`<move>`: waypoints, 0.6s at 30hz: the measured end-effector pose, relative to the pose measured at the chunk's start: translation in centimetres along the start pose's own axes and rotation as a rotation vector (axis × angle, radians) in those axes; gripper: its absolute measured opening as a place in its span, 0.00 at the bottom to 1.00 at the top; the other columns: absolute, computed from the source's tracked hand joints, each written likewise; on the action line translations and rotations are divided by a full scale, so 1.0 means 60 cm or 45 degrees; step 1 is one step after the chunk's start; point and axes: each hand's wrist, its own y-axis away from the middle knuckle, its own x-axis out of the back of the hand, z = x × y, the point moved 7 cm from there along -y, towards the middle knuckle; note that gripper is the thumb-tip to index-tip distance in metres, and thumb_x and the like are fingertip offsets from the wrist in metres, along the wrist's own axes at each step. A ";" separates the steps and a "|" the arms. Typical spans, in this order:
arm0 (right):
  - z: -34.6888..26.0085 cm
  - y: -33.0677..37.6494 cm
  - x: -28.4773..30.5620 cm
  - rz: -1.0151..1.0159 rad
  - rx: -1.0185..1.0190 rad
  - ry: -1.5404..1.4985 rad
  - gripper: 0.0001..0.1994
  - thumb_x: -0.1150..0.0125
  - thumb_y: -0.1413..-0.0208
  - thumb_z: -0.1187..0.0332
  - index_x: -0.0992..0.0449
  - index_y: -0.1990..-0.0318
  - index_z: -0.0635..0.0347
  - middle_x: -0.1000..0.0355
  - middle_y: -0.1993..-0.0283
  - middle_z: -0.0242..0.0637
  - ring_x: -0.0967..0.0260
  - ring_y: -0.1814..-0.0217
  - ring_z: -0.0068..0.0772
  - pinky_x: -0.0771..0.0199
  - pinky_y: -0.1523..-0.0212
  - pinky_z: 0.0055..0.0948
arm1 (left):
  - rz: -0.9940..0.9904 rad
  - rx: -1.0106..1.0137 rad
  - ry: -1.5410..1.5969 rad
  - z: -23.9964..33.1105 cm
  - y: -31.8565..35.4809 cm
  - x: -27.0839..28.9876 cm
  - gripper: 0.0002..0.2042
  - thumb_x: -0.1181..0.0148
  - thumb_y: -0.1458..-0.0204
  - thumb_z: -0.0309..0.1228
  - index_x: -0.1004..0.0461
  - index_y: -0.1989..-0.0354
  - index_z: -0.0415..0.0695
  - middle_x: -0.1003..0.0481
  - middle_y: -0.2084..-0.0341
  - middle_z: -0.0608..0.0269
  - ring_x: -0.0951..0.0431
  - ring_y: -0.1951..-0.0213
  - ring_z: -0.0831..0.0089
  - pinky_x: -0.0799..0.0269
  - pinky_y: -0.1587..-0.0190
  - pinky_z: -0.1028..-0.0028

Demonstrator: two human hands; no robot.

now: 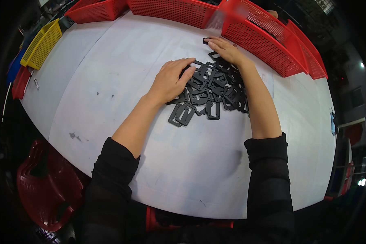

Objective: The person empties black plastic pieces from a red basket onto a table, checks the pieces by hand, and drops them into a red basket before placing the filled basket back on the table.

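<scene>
A heap of flat black plastic frame-shaped plates (213, 114) lies on the white table, the pieces overlapping at many angles. My left hand (171, 79) rests against the heap's left side, its thumb spread from the fingers and black pieces showing between them. At the far edge of the heap, my right hand (225, 49) lies with its fingers stretched out to the left. Its fingertips reach a single small black piece (205, 40), partly hidden under them. The right forearm covers part of the heap's right side.
Red perforated baskets (171, 12) line the table's far edge, and a large one (260, 44) stands close beyond my right hand. A yellow basket (42, 44) is at the far left. Small dark scraps (73, 135) lie on the white tabletop (101, 110). A dark red chair (51, 187) stands at lower left.
</scene>
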 end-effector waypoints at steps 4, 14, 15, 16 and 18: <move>-0.061 0.077 -0.001 -0.103 0.249 -0.081 0.22 0.63 0.34 0.47 0.27 0.43 0.42 0.40 0.34 0.29 0.49 0.28 0.35 0.66 0.30 0.59 | 0.023 -0.096 -0.229 0.028 -0.002 0.003 0.21 0.53 0.38 0.43 0.29 0.44 0.42 0.28 0.48 0.48 0.33 0.42 0.54 0.42 0.38 0.61; -0.131 0.243 0.009 -0.246 0.334 -0.079 0.17 0.50 0.37 0.53 0.23 0.49 0.51 0.34 0.38 0.34 0.43 0.32 0.40 0.51 0.31 0.49 | 0.026 0.031 0.077 0.123 0.118 0.012 0.15 0.48 0.42 0.33 0.27 0.50 0.37 0.29 0.50 0.48 0.34 0.42 0.52 0.40 0.40 0.61; -0.135 0.246 0.033 -0.165 0.343 -0.111 0.18 0.49 0.38 0.54 0.23 0.48 0.51 0.34 0.39 0.36 0.43 0.33 0.41 0.47 0.32 0.44 | 0.121 -0.030 -0.056 0.141 0.148 0.032 0.15 0.47 0.42 0.32 0.28 0.49 0.37 0.30 0.48 0.48 0.36 0.40 0.51 0.41 0.39 0.60; -0.113 0.241 0.055 0.012 0.330 -0.097 0.18 0.49 0.39 0.52 0.23 0.48 0.49 0.33 0.39 0.36 0.42 0.33 0.41 0.47 0.33 0.43 | 0.169 -0.088 -0.107 0.181 0.178 0.063 0.16 0.45 0.45 0.29 0.28 0.49 0.38 0.32 0.46 0.49 0.38 0.39 0.50 0.42 0.38 0.59; -0.013 0.237 0.083 0.224 0.167 0.033 0.21 0.52 0.39 0.48 0.25 0.46 0.46 0.35 0.36 0.36 0.44 0.31 0.42 0.47 0.33 0.42 | 0.258 -0.209 -0.211 0.273 0.241 0.117 0.17 0.45 0.50 0.23 0.28 0.49 0.39 0.32 0.46 0.49 0.38 0.40 0.49 0.42 0.39 0.58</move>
